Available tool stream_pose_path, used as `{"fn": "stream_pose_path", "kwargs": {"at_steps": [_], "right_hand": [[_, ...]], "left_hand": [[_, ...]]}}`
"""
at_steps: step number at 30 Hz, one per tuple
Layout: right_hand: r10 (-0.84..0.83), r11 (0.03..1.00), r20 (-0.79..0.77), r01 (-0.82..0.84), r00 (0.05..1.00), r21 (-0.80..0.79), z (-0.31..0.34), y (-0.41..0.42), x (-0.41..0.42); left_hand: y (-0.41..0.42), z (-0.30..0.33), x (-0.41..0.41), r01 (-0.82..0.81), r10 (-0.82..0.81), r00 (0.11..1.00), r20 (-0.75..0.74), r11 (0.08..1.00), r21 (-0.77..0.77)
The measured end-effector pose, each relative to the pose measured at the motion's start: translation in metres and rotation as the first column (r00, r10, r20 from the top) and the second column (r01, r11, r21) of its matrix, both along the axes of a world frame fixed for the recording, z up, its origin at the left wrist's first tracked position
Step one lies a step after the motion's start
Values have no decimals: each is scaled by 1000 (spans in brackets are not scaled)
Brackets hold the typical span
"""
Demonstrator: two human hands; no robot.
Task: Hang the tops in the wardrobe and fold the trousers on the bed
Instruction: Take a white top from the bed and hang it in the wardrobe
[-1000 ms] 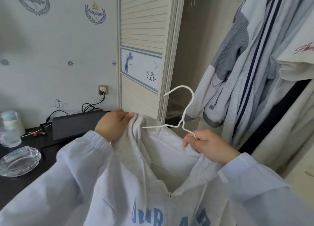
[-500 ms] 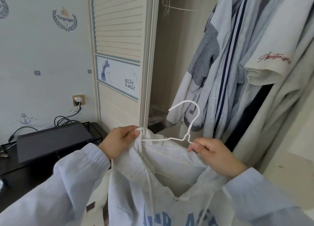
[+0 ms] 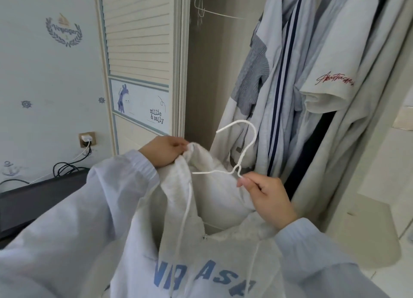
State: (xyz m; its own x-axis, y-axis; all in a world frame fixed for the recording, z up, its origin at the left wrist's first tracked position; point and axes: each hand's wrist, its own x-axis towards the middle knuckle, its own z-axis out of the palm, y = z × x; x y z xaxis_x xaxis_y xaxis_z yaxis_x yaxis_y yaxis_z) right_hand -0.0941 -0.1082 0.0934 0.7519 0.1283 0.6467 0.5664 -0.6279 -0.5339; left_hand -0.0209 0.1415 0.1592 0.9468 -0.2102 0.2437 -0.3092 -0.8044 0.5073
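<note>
At the far left, a dark desk (image 3: 33,199) stands against the wall, with black cables (image 3: 67,166) coiled at its back edge below a wall socket (image 3: 87,139) that has a white charger plugged in. To the right of the socket stands the slatted wardrobe door (image 3: 138,58), which carries a giraffe sticker (image 3: 124,98). In front of it the left hand (image 3: 164,151) is raised, its fingers curled and pinching the left side of the neck of a pale grey hoodie (image 3: 212,264) with blue letters across the chest. The hoodie hangs between both arms in front of the open wardrobe, not yet on the rail. A white wire hanger (image 3: 237,150) sits at the neck opening, its left arm running into the fabric by the left hand, its hook up and curving leftward. The right hand (image 3: 268,199) pinches the hanger just below the twisted neck, thumb and forefinger pressed on the wire. Inside the wardrobe, an empty wire hanger (image 3: 214,9) hangs at the top, and to the right hang several tops (image 3: 290,85), pale blue, grey and cream.
</note>
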Motion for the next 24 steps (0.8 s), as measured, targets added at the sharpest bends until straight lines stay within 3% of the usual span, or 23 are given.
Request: {"fn": "stream_pose_path", "kwargs": {"at_steps": [2,4,8,9,13,16,17,21,24], "right_hand": [[-29,999,-43,30,999,12,-6,8,6],[-39,999,-85,40,996,13,-12,17,12],[-8,1000,-172,12,985,22,-1,32,21],[4,1000,-201,-3,980,5,6,34,21],[72,988,-482,-129,873,-87,57,18,14],[-165,875,-499,-108,850,-473,90,-20,10],[-221,859,-485,-67,846,-507,99,-27,8],[-175,957,-499,28,849,-289,127,-30,9],[-53,979,-487,141,872,145,157,-25,36]], "left_hand": [[20,-14,5,-70,77,996,-47,989,133],[29,-27,-4,-87,86,996,18,994,63],[22,-60,-18,125,-186,969,165,938,322],[21,-65,-14,144,-221,951,218,937,319],[14,-65,22,228,-226,864,450,972,50],[5,-38,55,294,-198,786,586,953,-72],[1,-26,67,305,-183,773,607,947,-103],[-30,16,123,392,-196,762,617,898,-199],[-64,48,171,395,-198,824,531,872,-288]]}}
